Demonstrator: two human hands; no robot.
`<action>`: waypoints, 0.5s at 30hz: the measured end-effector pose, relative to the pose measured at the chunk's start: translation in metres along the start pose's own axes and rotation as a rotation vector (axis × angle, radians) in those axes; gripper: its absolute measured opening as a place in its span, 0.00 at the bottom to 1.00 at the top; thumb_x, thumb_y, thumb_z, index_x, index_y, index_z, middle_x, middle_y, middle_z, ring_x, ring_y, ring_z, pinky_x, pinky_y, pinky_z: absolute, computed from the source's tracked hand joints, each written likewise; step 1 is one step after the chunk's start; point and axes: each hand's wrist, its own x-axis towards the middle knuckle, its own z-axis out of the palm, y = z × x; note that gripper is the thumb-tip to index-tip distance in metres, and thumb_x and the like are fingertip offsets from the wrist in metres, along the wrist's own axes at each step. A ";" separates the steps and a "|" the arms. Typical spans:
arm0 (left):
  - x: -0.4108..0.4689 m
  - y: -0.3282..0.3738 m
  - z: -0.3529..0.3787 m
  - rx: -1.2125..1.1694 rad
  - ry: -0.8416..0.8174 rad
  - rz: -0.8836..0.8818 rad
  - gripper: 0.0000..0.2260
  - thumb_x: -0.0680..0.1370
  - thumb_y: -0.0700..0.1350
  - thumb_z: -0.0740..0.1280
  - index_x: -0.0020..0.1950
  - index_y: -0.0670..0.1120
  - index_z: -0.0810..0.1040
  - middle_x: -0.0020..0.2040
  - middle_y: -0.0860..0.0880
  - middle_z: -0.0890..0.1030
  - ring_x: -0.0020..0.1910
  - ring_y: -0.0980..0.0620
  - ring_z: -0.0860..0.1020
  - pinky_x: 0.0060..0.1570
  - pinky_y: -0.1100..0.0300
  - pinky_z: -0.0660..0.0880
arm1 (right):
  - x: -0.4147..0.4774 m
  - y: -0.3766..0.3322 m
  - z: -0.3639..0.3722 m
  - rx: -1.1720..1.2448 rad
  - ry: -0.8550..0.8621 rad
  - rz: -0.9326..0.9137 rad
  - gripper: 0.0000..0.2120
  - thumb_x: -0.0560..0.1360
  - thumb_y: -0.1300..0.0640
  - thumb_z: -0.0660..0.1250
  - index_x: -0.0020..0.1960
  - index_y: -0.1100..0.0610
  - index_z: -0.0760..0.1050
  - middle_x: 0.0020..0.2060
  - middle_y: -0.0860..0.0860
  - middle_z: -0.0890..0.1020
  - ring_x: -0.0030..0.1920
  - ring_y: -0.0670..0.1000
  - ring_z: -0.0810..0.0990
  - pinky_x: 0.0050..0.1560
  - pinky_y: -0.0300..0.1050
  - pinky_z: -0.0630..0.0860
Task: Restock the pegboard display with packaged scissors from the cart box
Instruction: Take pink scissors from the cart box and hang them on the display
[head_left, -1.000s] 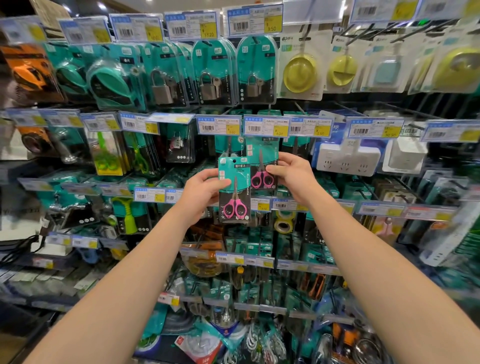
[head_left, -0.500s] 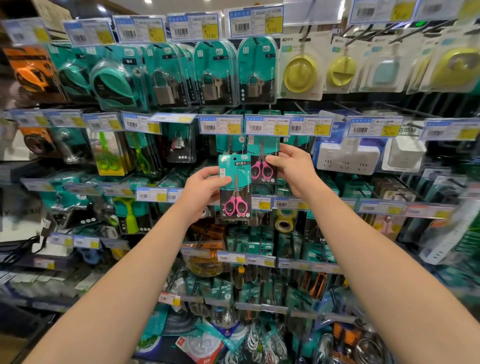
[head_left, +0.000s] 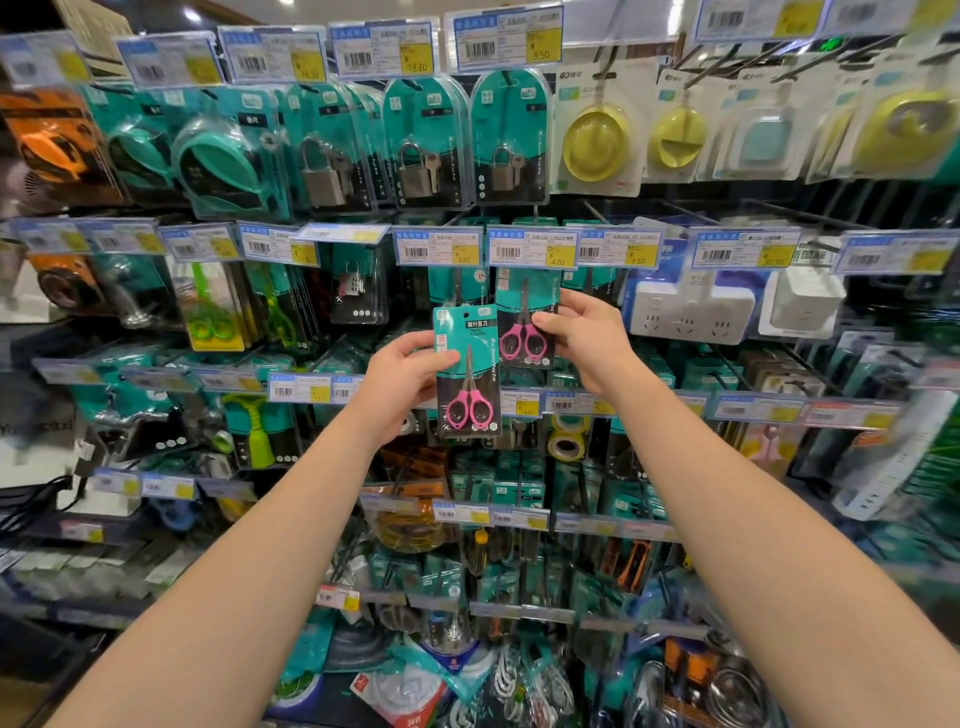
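My left hand (head_left: 402, 376) grips a teal-and-black pack of pink-handled travel scissors (head_left: 467, 371) by its left edge, upright in front of the display. My right hand (head_left: 587, 338) pinches the right edge of a second pink scissors pack (head_left: 522, 327) that hangs on a peg under the 4.00 price tag (head_left: 532, 249). The held pack sits lower and to the left of the hanging one, overlapping its lower left corner. The cart box is out of view.
Padlock packs (head_left: 415, 145) hang in the row above. White power strips (head_left: 691, 309) hang to the right, green scissors packs (head_left: 213, 312) to the left. Tape rolls (head_left: 566, 436) and more teal packs fill the rows below. Price tags stick out along every row.
Both hands have risen slightly. My right hand has shifted a little to the right on the hanging pack. My left hand keeps its hold on the loose pack.
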 end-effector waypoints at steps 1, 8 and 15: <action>0.000 0.000 0.000 0.001 -0.004 0.000 0.13 0.80 0.38 0.71 0.64 0.45 0.79 0.55 0.46 0.88 0.54 0.45 0.86 0.57 0.49 0.80 | -0.001 0.000 0.000 0.001 0.000 -0.001 0.28 0.76 0.64 0.73 0.75 0.60 0.71 0.64 0.59 0.82 0.54 0.54 0.87 0.53 0.50 0.85; 0.001 0.001 0.001 0.002 -0.004 0.003 0.13 0.80 0.38 0.71 0.64 0.44 0.79 0.55 0.46 0.88 0.54 0.45 0.86 0.53 0.52 0.80 | -0.005 0.001 -0.007 -0.005 0.021 -0.007 0.19 0.79 0.65 0.69 0.69 0.57 0.77 0.54 0.54 0.88 0.52 0.54 0.88 0.56 0.53 0.84; 0.001 0.002 0.000 0.008 -0.006 0.006 0.13 0.80 0.39 0.71 0.64 0.45 0.79 0.55 0.46 0.88 0.54 0.46 0.86 0.53 0.53 0.81 | 0.004 -0.006 0.001 -0.055 0.048 -0.008 0.20 0.79 0.66 0.69 0.70 0.58 0.76 0.57 0.53 0.86 0.55 0.54 0.87 0.58 0.54 0.83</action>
